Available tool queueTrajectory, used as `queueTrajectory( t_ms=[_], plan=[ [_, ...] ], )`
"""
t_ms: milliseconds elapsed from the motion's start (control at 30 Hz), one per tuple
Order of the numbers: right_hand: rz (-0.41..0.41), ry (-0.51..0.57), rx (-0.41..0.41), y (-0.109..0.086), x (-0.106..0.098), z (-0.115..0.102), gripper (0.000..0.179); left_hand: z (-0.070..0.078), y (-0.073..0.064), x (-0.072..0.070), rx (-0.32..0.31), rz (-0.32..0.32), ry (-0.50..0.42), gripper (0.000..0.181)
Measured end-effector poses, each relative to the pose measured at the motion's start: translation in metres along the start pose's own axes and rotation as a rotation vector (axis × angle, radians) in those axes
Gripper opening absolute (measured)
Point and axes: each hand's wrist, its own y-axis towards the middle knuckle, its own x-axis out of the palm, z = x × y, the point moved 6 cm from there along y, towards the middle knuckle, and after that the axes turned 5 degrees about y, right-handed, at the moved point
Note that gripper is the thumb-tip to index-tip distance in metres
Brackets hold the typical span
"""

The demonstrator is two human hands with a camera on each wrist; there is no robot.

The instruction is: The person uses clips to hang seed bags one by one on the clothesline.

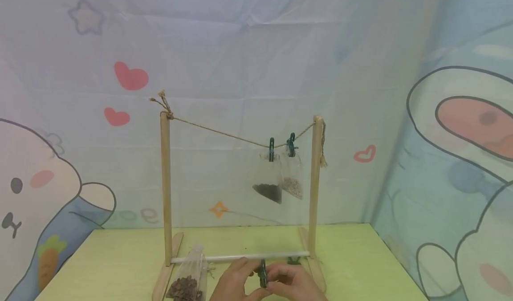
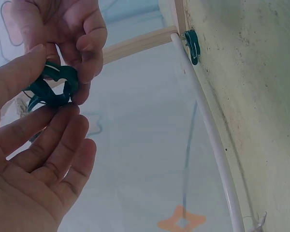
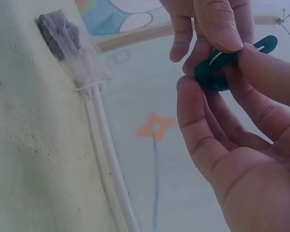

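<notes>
Low in front, my left hand [image 1: 237, 281] and right hand [image 1: 295, 284] meet at a dark green clothespin [image 1: 262, 273]. In the left wrist view, the left thumb and fingertips pinch the green clothespin [image 2: 52, 87], and its jaws stand apart. From the other side, the right hand's thumb and fingers grip the same clothespin [image 3: 215, 70]. A clear bag [image 1: 196, 261] with reddish-brown pieces lies on the table left of the hands. Another green clothespin [image 2: 194, 47] lies by the frame's right foot.
A wooden frame [image 1: 165, 189] with a white crossbar [image 1: 224, 258] stands on the yellow-green table [image 1: 344, 256]. From its sagging rope [image 1: 216, 132], two green clothespins hold a bag of dark grains [image 1: 269, 192] and a bag of pale grains [image 1: 292, 186]. A printed cloth [image 1: 240, 69] hangs behind.
</notes>
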Motion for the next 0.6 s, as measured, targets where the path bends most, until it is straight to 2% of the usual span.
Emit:
queueTrajectory(
  t_ms=[133, 267, 367, 500, 600],
  plan=[
    [0.004, 0.008, 0.05, -0.002, 0.001, -0.003, 0.031, -0.002, -0.001, -0.001, -0.037, -0.002, 0.0, 0.041],
    [0.054, -0.036, 0.083, -0.005, -0.002, -0.008, 0.035, -0.005, -0.002, -0.004, -0.078, -0.013, 0.015, 0.037],
    [0.083, -0.122, 0.012, -0.006, -0.004, -0.016, 0.041, -0.005, -0.002, -0.005, -0.083, -0.028, 0.036, 0.036],
    [0.07, -0.236, -0.114, -0.006, -0.002, -0.025, 0.042, -0.004, -0.001, -0.004, -0.073, -0.046, 0.048, 0.034],
    [0.069, -0.281, -0.136, -0.005, 0.0, -0.027, 0.037, -0.003, -0.001, -0.002, -0.079, -0.071, 0.04, 0.033]
  ],
)
